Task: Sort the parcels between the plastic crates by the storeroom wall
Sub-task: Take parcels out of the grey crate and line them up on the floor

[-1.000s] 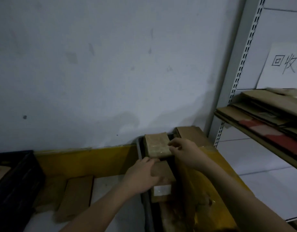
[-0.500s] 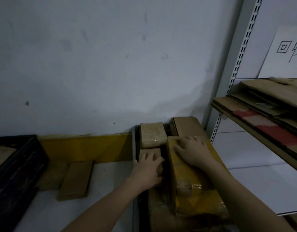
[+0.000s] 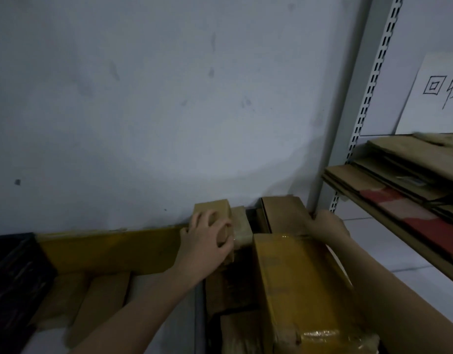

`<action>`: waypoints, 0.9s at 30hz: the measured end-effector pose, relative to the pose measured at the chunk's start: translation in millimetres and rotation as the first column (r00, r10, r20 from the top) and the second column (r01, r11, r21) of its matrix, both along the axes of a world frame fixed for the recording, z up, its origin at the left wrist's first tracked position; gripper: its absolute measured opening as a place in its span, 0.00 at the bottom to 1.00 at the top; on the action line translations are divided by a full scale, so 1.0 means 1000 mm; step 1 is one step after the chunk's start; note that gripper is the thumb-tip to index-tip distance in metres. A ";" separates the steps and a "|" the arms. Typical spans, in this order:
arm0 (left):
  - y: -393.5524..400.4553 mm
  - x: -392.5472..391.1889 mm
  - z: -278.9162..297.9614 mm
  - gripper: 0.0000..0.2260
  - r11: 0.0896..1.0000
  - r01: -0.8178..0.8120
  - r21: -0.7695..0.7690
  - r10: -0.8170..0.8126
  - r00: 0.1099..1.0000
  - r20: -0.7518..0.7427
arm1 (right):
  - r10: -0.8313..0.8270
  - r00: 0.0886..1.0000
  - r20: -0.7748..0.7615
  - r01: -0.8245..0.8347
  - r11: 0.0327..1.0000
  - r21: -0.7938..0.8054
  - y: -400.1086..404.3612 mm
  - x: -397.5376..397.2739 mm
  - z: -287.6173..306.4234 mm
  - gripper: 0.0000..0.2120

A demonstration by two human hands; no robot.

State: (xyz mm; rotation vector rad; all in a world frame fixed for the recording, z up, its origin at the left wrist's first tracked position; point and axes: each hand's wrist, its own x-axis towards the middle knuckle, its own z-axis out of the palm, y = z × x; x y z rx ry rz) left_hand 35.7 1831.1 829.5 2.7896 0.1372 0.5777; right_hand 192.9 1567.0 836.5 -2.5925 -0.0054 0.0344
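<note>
My left hand (image 3: 207, 238) grips a small brown cardboard parcel (image 3: 215, 208) and holds it raised by the wall, in front of a pale taped parcel (image 3: 242, 223). My right hand (image 3: 327, 224) holds the far right edge of a large yellow-taped parcel (image 3: 297, 282) that lies in the right crate. An upright brown box (image 3: 284, 213) stands behind it against the wall. The yellow crate (image 3: 112, 249) on the left holds flat brown parcels (image 3: 100, 305). More parcels (image 3: 230, 292) lie dark in the gap under my left hand.
A black crate (image 3: 13, 277) sits at the far left. A grey shelf upright (image 3: 348, 123) rises on the right, with flattened cardboard (image 3: 399, 185) stacked on a shelf and a paper sign (image 3: 440, 98) above. A grey bar (image 3: 199, 315) separates the two crates.
My left hand has lifted the small brown parcel up out of the right crate. My right hand slid from the top of the yellow-taped parcel to its far right edge.
</note>
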 end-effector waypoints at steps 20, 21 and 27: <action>-0.011 0.059 -0.006 0.37 0.976 -0.165 -0.140 0.121 0.953 -0.279 | -0.111 0.967 -0.230 0.163 0.961 0.222 0.010 0.013 -0.019 0.14; -0.009 0.058 -0.003 0.38 0.972 -0.166 -0.166 0.116 0.954 -0.277 | -0.120 0.976 -0.180 0.159 0.961 0.226 0.011 0.011 -0.017 0.14; 0.009 0.046 0.018 0.37 0.947 -0.160 -0.279 0.150 0.987 -0.059 | -0.170 0.979 0.115 0.110 0.908 0.405 0.019 -0.001 0.015 0.16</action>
